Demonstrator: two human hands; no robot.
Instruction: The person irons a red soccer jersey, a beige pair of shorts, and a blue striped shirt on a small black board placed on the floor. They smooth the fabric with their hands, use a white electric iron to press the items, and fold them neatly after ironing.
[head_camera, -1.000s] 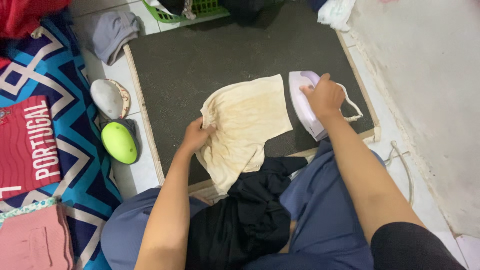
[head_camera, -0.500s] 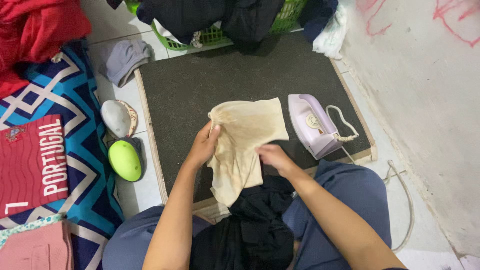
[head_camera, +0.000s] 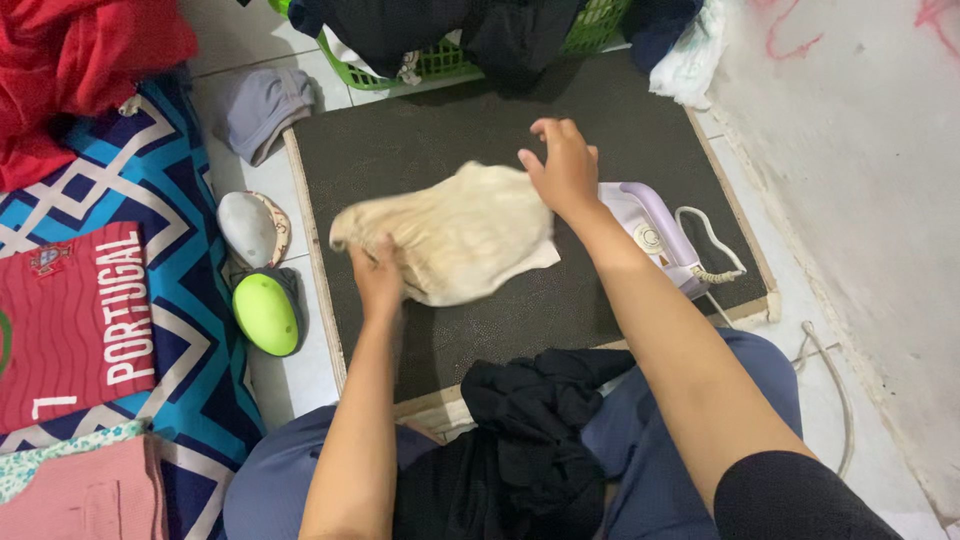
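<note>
A cream-coloured garment (head_camera: 455, 235) lies rumpled on the dark padded board (head_camera: 420, 150) in front of me. My left hand (head_camera: 377, 277) grips its near left part. My right hand (head_camera: 562, 168) holds the garment's far right corner, lifted slightly above the board. A pale purple and white iron (head_camera: 655, 235) rests on the board just right of my right wrist, its coiled cord (head_camera: 715, 262) trailing to the right. A black cloth (head_camera: 535, 430) lies across my lap at the board's near edge.
A green laundry basket (head_camera: 440, 60) full of dark clothes stands behind the board. Left of the board lie a grey cloth (head_camera: 262, 110), a white object (head_camera: 248, 228) and a lime-green object (head_camera: 267, 312). Folded red and pink shirts rest on a blue patterned mat (head_camera: 150, 170).
My right hand left the iron, came to the garment's near edge, then went to its far right corner. The garment has been turned and bunched sideways. The view shifted downward.
</note>
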